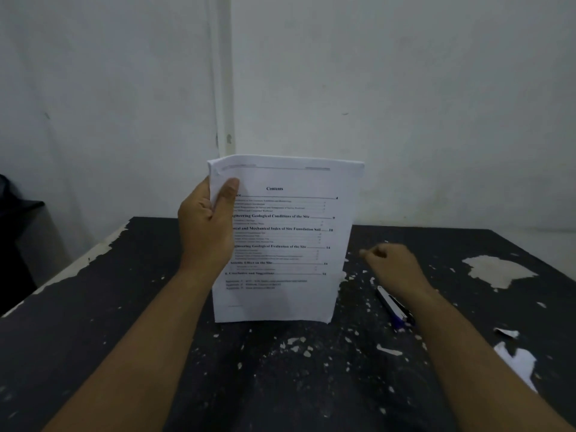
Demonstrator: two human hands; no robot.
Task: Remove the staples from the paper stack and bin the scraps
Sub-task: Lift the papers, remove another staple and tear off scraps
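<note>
While I hold the paper stack [286, 238] upright in front of me, my left hand [207, 226] grips it by its upper left edge, thumb pressed flat on the front sheet and fingers curled round behind. The front sheet faces me and is headed "Contents", with lines of print below it; the top left corner is bent and slightly creased. I cannot tell whether the stack's lower edge touches the bench [156, 338] or hangs just above it.

My right hand [392, 265] is apart from the stack, just beside its right edge and low over the bench. Its fingers are curled in, with the thumb and forefinger tips drawn close together. The hand is blurred, so I cannot tell whether anything is pinched between them.

Near my right wrist a slim white and dark tool [394, 307] lies on the bench; I cannot tell whether it is a pen or something else. Farther right, near the bench's edge, lie torn white paper scraps [517, 360], a larger piece and a small one beyond it. The bench top is black and badly chipped, with pale flecks all over and a large bare patch [495, 269] at the far right. A white wall [405, 88] stands behind it.
</note>
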